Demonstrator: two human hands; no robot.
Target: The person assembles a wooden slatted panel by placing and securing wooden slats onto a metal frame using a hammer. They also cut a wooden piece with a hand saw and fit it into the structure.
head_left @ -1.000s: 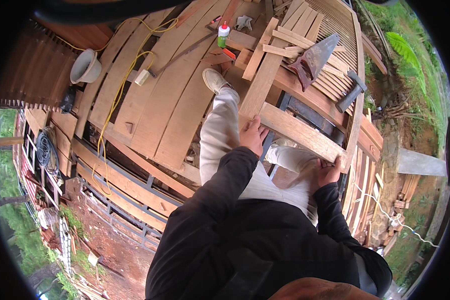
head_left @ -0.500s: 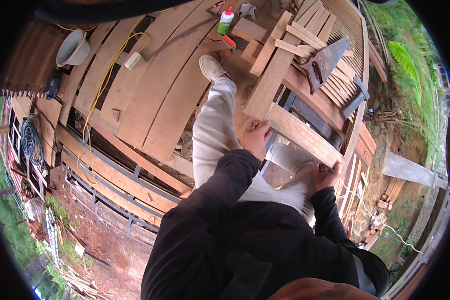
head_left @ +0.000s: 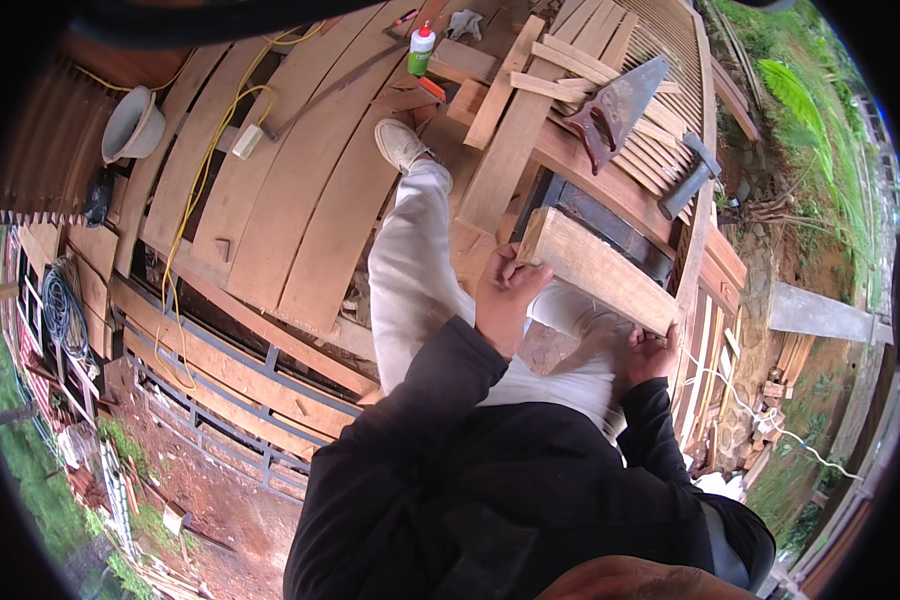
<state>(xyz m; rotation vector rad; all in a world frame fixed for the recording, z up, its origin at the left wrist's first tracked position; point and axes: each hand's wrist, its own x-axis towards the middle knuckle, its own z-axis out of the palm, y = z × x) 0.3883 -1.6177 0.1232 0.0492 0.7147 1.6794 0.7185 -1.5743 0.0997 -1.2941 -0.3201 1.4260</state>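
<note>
A short wooden plank (head_left: 605,272) lies across in front of my knees, its left end raised off the stacked timber. My left hand (head_left: 505,295) grips that left end, with the fingers curled at its lower edge. At the opposite end, my right hand (head_left: 652,355) is closed on the plank's right corner. Just beyond the plank is a dark metal frame (head_left: 610,225). A longer board (head_left: 505,165) runs away from me beside it. Both forearms are in black sleeves.
A hand saw (head_left: 615,115) and a hammer (head_left: 690,178) lie on the slats to the right. Farther off stands a green and white glue bottle (head_left: 421,50). A yellow cord (head_left: 198,170) crosses the floorboards (head_left: 300,180) on the left, near a white bucket (head_left: 133,127).
The plank's left end has come up and away from the longer board, showing its end face. My left hand has moved slightly left and down with it, and the view has shifted.
</note>
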